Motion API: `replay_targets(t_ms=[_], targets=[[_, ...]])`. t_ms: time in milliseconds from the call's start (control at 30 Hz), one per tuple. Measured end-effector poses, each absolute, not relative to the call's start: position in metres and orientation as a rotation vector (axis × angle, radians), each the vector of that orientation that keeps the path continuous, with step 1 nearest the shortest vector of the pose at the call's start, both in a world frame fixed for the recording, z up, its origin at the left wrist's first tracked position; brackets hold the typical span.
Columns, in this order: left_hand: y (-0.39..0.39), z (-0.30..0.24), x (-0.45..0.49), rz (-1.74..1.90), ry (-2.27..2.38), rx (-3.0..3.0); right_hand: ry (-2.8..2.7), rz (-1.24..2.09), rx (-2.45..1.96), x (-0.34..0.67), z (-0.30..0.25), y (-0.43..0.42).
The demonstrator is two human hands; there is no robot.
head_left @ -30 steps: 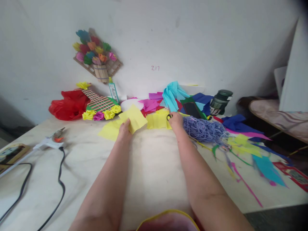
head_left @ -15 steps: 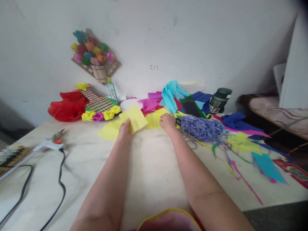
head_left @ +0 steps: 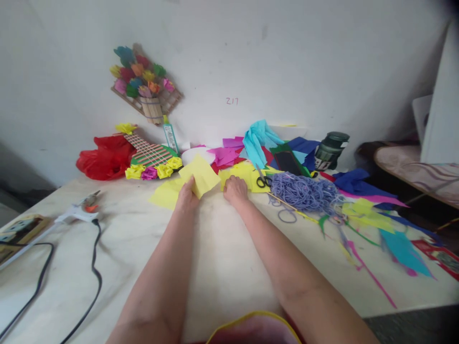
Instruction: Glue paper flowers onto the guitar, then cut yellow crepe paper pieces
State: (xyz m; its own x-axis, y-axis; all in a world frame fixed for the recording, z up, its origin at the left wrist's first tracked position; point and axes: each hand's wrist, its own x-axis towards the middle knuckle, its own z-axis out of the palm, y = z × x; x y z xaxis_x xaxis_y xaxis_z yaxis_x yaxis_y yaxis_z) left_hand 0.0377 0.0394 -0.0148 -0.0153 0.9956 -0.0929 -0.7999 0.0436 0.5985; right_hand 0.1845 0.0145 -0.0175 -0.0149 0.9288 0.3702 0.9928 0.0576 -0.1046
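Note:
My left hand (head_left: pixel 187 196) is closed on the near corner of a yellow paper sheet (head_left: pixel 201 173), which lifts off the pale table (head_left: pixel 222 248). My right hand (head_left: pixel 234 188) lies just right of it, fingers curled onto the edge of a second yellow sheet (head_left: pixel 244 173). Black-handled scissors (head_left: pixel 263 180) lie on that second sheet, a short way right of my right hand and apart from it. A heap of purple yarn (head_left: pixel 304 191) sits beyond the scissors.
A glue gun (head_left: pixel 81 210) with a black cable (head_left: pixel 95 258) lies at the left. Along the wall are a red bag (head_left: pixel 105 157), a woven craft with paper flowers (head_left: pixel 150 157), cyan paper (head_left: pixel 260 138) and a dark jar (head_left: pixel 328 150). Coloured paper scraps (head_left: pixel 362 210) litter the right side.
My right hand let go of the scissors, which now lie on the yellow paper, and moved left toward my left hand. My left hand kept its hold on the yellow sheet.

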Motion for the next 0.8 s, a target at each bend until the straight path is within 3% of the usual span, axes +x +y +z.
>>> replay_targets(t_ms=[367, 800], targets=[[0.033, -0.014, 0.032, 1.131, 0.491, 0.483, -1.896, -0.141, -1.837, 0.181, -0.013, 0.014], [0.034, -0.015, 0.042, 1.103, 0.514, 0.642, -2.156, -0.047, -1.608, 0.158, -0.008, 0.004]])
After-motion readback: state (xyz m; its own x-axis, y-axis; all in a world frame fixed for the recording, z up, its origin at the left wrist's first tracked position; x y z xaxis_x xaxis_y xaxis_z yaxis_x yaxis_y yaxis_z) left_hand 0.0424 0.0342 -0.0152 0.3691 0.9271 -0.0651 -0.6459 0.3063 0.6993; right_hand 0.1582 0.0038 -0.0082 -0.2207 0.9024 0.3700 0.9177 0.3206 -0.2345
